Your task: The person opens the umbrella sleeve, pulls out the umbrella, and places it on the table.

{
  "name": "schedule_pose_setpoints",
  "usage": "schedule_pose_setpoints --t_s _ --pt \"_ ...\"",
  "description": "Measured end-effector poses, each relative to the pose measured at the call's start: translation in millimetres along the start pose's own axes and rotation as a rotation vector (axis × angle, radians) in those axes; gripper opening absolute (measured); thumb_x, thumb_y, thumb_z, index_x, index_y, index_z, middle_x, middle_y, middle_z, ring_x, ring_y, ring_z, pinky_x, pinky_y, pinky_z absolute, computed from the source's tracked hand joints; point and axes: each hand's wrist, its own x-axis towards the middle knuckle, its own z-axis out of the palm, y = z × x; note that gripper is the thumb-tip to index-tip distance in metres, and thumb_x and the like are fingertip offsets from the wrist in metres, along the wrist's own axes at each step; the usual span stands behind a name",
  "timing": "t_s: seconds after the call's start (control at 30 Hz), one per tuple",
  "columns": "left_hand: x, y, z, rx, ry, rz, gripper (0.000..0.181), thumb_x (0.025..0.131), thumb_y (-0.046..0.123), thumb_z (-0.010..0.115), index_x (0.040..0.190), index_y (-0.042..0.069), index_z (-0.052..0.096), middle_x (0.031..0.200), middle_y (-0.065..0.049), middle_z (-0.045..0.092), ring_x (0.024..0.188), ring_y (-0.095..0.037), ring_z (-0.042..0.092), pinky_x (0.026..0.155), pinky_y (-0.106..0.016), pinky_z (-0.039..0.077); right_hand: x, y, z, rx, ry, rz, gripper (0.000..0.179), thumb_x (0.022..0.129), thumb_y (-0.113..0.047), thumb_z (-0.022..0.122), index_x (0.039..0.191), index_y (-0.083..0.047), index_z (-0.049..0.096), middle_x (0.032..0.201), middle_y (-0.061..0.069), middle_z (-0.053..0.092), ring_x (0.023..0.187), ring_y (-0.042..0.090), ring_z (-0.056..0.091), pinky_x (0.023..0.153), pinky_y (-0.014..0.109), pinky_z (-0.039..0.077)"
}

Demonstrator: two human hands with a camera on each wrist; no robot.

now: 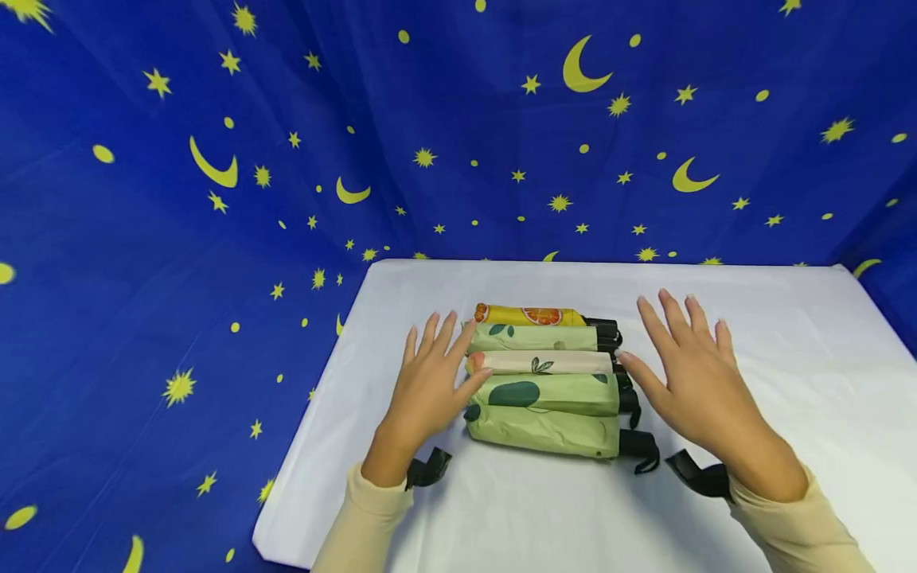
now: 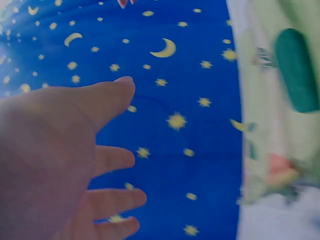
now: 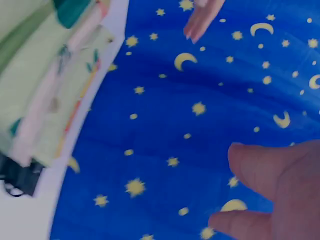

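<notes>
Several folded umbrellas lie side by side, their black handles all pointing right. Farthest back is a yellow umbrella with orange slices (image 1: 544, 317). In front of it come a pale green umbrella with small leaves (image 1: 533, 337), a cream one (image 1: 548, 363) and a green one with a dark oval (image 1: 552, 393). The nearest is a plain-looking green umbrella (image 1: 544, 432). My left hand (image 1: 430, 390) hovers at their left ends, fingers spread, thumb overlapping them in the head view. To the right of the handles, my right hand (image 1: 695, 382) is spread palm down, holding nothing.
The umbrellas lie on a white-covered table (image 1: 530, 517). A blue curtain with yellow moons and stars (image 1: 458, 103) hangs behind it and along the left side. Black straps (image 1: 698, 475) show at both wrists, beside the cream sleeves (image 1: 795, 525).
</notes>
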Motion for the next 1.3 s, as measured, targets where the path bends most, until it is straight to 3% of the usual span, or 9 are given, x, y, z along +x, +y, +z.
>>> schedule_pose_setpoints --t_s 0.13,0.23,0.33,0.43,0.57,0.7,0.87,1.03,1.3 --pt "-21.0 -14.5 23.1 -0.087 0.088 0.026 0.061 0.102 0.048 0.061 0.15 0.012 0.053 0.153 -0.012 0.05 0.145 -0.035 0.04 0.119 -0.057 0.026 -15.3 19 18 0.056 0.07 -0.063 0.068 0.101 -0.037 0.065 0.157 -0.007 0.04 0.152 0.026 0.045 0.14 0.05 0.038 0.115 0.067 0.024" --pt "-34.8 -23.3 42.0 -0.217 0.169 0.042 0.046 0.099 0.035 0.07 0.136 0.009 0.066 0.137 -0.009 0.064 0.132 -0.03 0.055 0.112 -0.05 0.04 -29.2 35 39 0.118 0.146 -0.105 0.051 0.094 -0.025 0.076 0.141 -0.009 0.062 0.119 0.013 0.071 0.099 0.03 0.067 0.083 0.046 0.056" --pt "-45.2 -29.5 59.8 -0.397 0.208 0.017 0.036 0.097 0.031 0.073 0.128 0.012 0.071 0.129 -0.001 0.068 0.123 -0.02 0.062 0.104 -0.042 0.049 -42.4 53 64 0.232 0.185 -0.104 0.035 0.089 -0.014 0.081 0.123 -0.012 0.073 0.097 -0.003 0.073 0.078 0.007 0.064 0.064 0.025 0.053" --pt "-53.2 -33.6 76.7 -0.613 0.198 -0.021 0.036 0.096 0.031 0.075 0.125 0.012 0.072 0.128 0.003 0.067 0.118 -0.017 0.064 0.099 -0.04 0.053 -54.8 68 88 0.427 0.165 -0.039 0.031 0.088 -0.007 0.081 0.117 -0.012 0.075 0.101 -0.003 0.073 0.088 0.0 0.065 0.076 0.013 0.053" --pt "-62.7 -38.2 97.9 -0.834 0.148 -0.035 0.043 0.091 0.026 0.081 0.129 0.009 0.069 0.135 -0.004 0.062 0.118 -0.025 0.064 0.095 -0.04 0.055 -70.5 84 111 0.658 0.096 0.054 0.037 0.091 -0.003 0.077 0.126 -0.01 0.07 0.122 0.007 0.068 0.104 0.003 0.065 0.085 0.012 0.052" --pt "-68.8 -40.7 112.6 -0.951 0.089 -0.088 0.058 0.086 0.022 0.086 0.138 0.013 0.063 0.14 -0.008 0.056 0.122 -0.027 0.061 0.096 -0.035 0.055 -80.9 92 129 0.718 0.027 0.068 0.045 0.091 -0.006 0.078 0.134 -0.011 0.065 0.129 0.01 0.065 0.111 0.004 0.064 0.088 0.015 0.052" --pt "-71.3 -39.3 122.1 -0.984 0.021 -0.156 0.072 0.082 0.025 0.088 0.146 0.026 0.055 0.139 0.001 0.057 0.121 -0.02 0.061 0.096 -0.031 0.054 -85.3 96 138 0.642 -0.019 0.074 0.048 0.087 -0.019 0.084 0.132 -0.022 0.068 0.128 -0.001 0.067 0.118 -0.002 0.058 0.095 0.009 0.043" --pt "-69.9 -38.1 125.3 -0.974 0.054 -0.179 0.073 0.083 0.023 0.088 0.147 0.03 0.054 0.137 0.004 0.06 0.115 -0.017 0.065 0.093 -0.032 0.056 -84.3 97 141 0.56 -0.025 0.068 0.049 0.084 -0.027 0.087 0.129 -0.03 0.07 0.126 -0.007 0.068 0.12 -0.005 0.055 0.097 0.004 0.034" --pt "-66.2 -31.2 121.7 -1.006 0.128 -0.161 0.066 0.079 0.001 0.087 0.14 0.01 0.061 0.128 -0.008 0.064 0.112 -0.025 0.068 0.089 -0.041 0.058 -83.2 96 138 0.554 -0.01 0.034 0.046 0.083 -0.023 0.088 0.125 -0.031 0.073 0.122 -0.005 0.071 0.118 -0.006 0.056 0.097 0.004 0.034"
